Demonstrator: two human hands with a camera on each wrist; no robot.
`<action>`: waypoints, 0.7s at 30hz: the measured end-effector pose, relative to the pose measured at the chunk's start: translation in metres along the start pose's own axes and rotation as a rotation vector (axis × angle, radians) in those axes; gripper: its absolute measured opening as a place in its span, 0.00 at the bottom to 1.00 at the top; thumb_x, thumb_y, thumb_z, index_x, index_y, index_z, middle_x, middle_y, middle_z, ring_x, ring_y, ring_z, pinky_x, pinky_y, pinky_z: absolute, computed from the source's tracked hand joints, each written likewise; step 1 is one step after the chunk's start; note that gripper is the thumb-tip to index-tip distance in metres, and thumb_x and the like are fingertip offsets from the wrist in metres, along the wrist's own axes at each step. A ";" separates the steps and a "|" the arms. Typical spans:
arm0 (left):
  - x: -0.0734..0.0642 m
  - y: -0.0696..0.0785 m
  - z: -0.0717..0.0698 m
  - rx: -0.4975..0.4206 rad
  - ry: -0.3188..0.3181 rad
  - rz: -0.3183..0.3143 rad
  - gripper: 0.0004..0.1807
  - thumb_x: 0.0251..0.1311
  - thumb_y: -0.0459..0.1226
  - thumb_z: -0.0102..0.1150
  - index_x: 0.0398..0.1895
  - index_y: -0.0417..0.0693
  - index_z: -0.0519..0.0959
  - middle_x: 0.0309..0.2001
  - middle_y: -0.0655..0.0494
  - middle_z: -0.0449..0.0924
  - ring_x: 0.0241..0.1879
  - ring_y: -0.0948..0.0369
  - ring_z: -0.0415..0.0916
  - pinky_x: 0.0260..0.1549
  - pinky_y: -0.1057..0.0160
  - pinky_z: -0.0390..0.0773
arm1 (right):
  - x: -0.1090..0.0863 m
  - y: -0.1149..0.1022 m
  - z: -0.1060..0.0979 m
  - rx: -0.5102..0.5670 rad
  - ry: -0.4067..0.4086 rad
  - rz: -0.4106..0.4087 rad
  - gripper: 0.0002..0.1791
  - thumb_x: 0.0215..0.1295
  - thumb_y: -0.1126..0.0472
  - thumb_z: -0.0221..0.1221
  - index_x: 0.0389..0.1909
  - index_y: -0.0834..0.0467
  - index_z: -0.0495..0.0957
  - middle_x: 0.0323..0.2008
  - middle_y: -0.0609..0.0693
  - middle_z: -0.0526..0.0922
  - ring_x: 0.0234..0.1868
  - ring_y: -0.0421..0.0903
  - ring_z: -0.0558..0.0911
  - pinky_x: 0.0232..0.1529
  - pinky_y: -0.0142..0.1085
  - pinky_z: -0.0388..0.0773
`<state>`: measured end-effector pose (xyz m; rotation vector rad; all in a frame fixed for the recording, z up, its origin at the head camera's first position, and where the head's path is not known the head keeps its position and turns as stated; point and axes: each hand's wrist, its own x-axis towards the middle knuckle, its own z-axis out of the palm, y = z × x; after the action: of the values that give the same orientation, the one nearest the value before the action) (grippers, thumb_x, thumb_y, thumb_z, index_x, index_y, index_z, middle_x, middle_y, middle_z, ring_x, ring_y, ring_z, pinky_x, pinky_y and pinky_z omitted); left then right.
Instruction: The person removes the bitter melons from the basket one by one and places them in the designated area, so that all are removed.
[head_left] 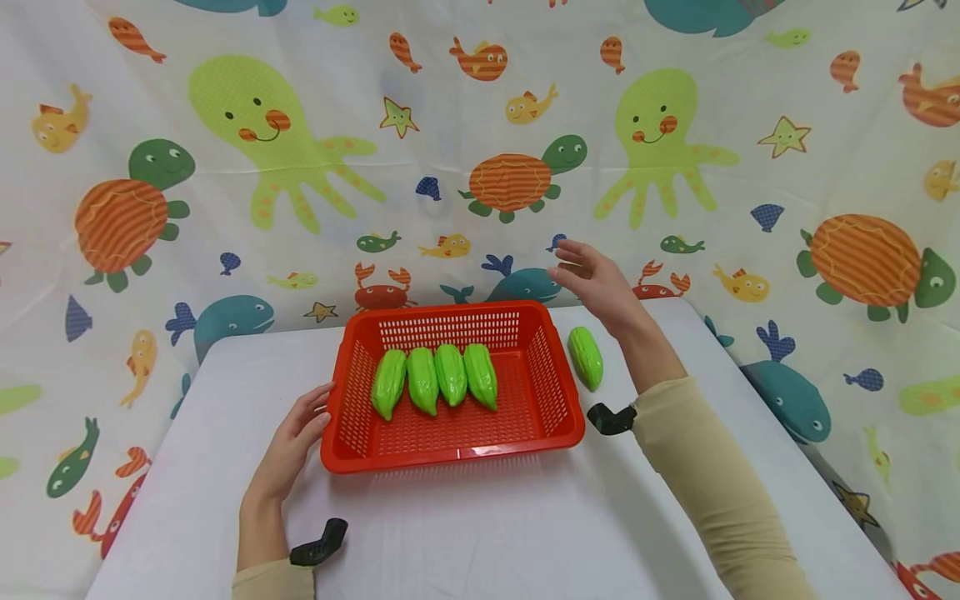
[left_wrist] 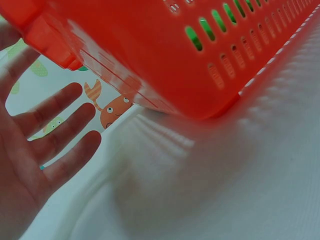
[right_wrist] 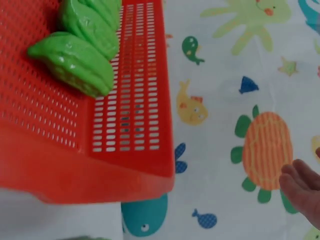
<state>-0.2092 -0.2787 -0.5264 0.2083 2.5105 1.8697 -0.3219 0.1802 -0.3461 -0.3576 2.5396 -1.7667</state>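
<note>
The left hand (head_left: 288,448) was at the left end of the red basket (head_left: 450,455), its fingertips by the rim; whether they touched it I could not tell. Its grip was loose — the fingers were spread and nearly straight in the left wrist view, not clasped round anything.

The right hand (head_left: 602,290) hung in the air past the basket's far right corner, fingers relaxed and slightly bent, grasping nothing.

Four green fruits (head_left: 451,375) lay side by side in the basket, in a row left of its middle and nearer its back wall, their pointed ends towards the front. A fifth fruit (head_left: 586,358) lay on the white table (head_left: 465,533), just outside the basket's right wall, below and near the right hand — only a green sliver of it showed at the bottom of the right wrist view.

Beige sleeves (head_left: 712,483) covered both forearms, and a black piece (head_left: 611,418) stuck out at each wrist. Behind the table hung a white cloth (head_left: 450,108) printed with octopuses, turtles, whales, crabs and small fish.
</note>
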 end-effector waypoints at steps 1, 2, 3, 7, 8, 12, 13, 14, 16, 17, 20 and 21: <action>0.000 0.000 0.000 -0.003 -0.002 0.000 0.29 0.74 0.45 0.45 0.76 0.60 0.57 0.71 0.46 0.59 0.62 0.70 0.62 0.56 0.63 0.71 | -0.001 -0.002 0.002 0.002 -0.003 -0.007 0.36 0.68 0.48 0.60 0.73 0.48 0.59 0.70 0.50 0.64 0.68 0.51 0.67 0.66 0.55 0.63; 0.000 0.000 0.000 -0.005 -0.002 0.002 0.29 0.74 0.45 0.45 0.76 0.60 0.57 0.71 0.46 0.59 0.62 0.70 0.62 0.55 0.65 0.71 | -0.001 -0.004 0.004 0.004 -0.006 -0.015 0.35 0.68 0.48 0.60 0.73 0.48 0.60 0.70 0.50 0.65 0.68 0.50 0.67 0.66 0.54 0.64; 0.000 0.000 0.000 -0.008 -0.003 0.002 0.29 0.73 0.45 0.45 0.76 0.60 0.57 0.71 0.46 0.59 0.62 0.70 0.62 0.54 0.67 0.71 | -0.002 -0.006 0.006 0.007 -0.007 -0.021 0.35 0.68 0.48 0.60 0.73 0.48 0.60 0.70 0.50 0.65 0.68 0.50 0.67 0.65 0.54 0.64; -0.001 0.000 0.000 -0.014 -0.004 0.001 0.29 0.73 0.45 0.45 0.76 0.60 0.57 0.71 0.45 0.58 0.62 0.70 0.62 0.51 0.74 0.70 | -0.002 -0.012 0.014 0.022 -0.013 -0.037 0.35 0.68 0.49 0.60 0.73 0.48 0.61 0.70 0.50 0.66 0.68 0.50 0.67 0.65 0.53 0.65; -0.001 -0.001 0.000 -0.012 -0.005 0.000 0.29 0.73 0.45 0.45 0.76 0.60 0.57 0.71 0.45 0.58 0.62 0.70 0.62 0.51 0.74 0.70 | -0.002 -0.013 0.016 0.026 -0.014 -0.038 0.34 0.68 0.49 0.60 0.73 0.48 0.61 0.70 0.50 0.66 0.68 0.50 0.67 0.65 0.53 0.65; -0.001 -0.001 0.001 -0.011 -0.003 -0.007 0.29 0.73 0.45 0.46 0.76 0.61 0.56 0.72 0.45 0.58 0.62 0.69 0.62 0.51 0.74 0.70 | 0.000 -0.015 0.024 0.039 -0.023 -0.035 0.34 0.68 0.49 0.60 0.72 0.48 0.62 0.69 0.50 0.66 0.67 0.51 0.67 0.66 0.53 0.64; -0.001 -0.001 0.001 -0.010 -0.003 -0.009 0.29 0.73 0.46 0.46 0.76 0.61 0.56 0.72 0.45 0.57 0.62 0.68 0.62 0.51 0.73 0.70 | 0.000 -0.016 0.026 0.043 -0.027 -0.030 0.33 0.68 0.49 0.60 0.72 0.48 0.62 0.69 0.50 0.66 0.67 0.50 0.67 0.66 0.53 0.64; -0.001 -0.001 0.001 -0.008 -0.002 -0.009 0.29 0.73 0.46 0.46 0.76 0.61 0.56 0.72 0.45 0.57 0.63 0.68 0.62 0.51 0.73 0.70 | 0.001 -0.016 0.028 0.044 -0.029 -0.025 0.33 0.68 0.49 0.60 0.72 0.48 0.62 0.69 0.50 0.66 0.67 0.50 0.67 0.66 0.53 0.63; -0.001 0.000 0.001 -0.007 0.000 -0.005 0.29 0.73 0.46 0.46 0.76 0.61 0.56 0.72 0.45 0.58 0.63 0.68 0.62 0.51 0.73 0.70 | 0.001 -0.016 0.031 0.051 -0.037 -0.013 0.33 0.68 0.50 0.60 0.72 0.48 0.62 0.69 0.50 0.66 0.67 0.50 0.67 0.66 0.53 0.64; -0.002 0.000 0.001 -0.008 0.000 -0.003 0.29 0.73 0.45 0.46 0.76 0.61 0.56 0.72 0.46 0.58 0.63 0.68 0.62 0.51 0.72 0.70 | 0.002 -0.016 0.033 0.051 -0.042 -0.010 0.33 0.68 0.50 0.60 0.72 0.48 0.62 0.69 0.50 0.66 0.67 0.50 0.67 0.66 0.53 0.64; -0.002 0.001 0.002 -0.010 0.000 0.005 0.29 0.73 0.45 0.46 0.76 0.60 0.56 0.72 0.45 0.58 0.62 0.68 0.62 0.52 0.72 0.70 | 0.002 -0.015 0.037 0.056 -0.059 -0.005 0.34 0.68 0.50 0.60 0.72 0.49 0.62 0.70 0.50 0.65 0.68 0.51 0.67 0.66 0.52 0.64; -0.002 0.002 0.002 -0.010 0.001 0.007 0.30 0.73 0.45 0.46 0.76 0.60 0.56 0.72 0.45 0.58 0.62 0.69 0.62 0.52 0.72 0.70 | 0.003 -0.015 0.039 0.056 -0.063 -0.004 0.34 0.68 0.50 0.60 0.72 0.49 0.62 0.70 0.50 0.65 0.67 0.51 0.67 0.66 0.52 0.64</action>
<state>-0.2067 -0.2770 -0.5255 0.2159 2.5042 1.8847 -0.3160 0.1390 -0.3457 -0.4099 2.4434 -1.7943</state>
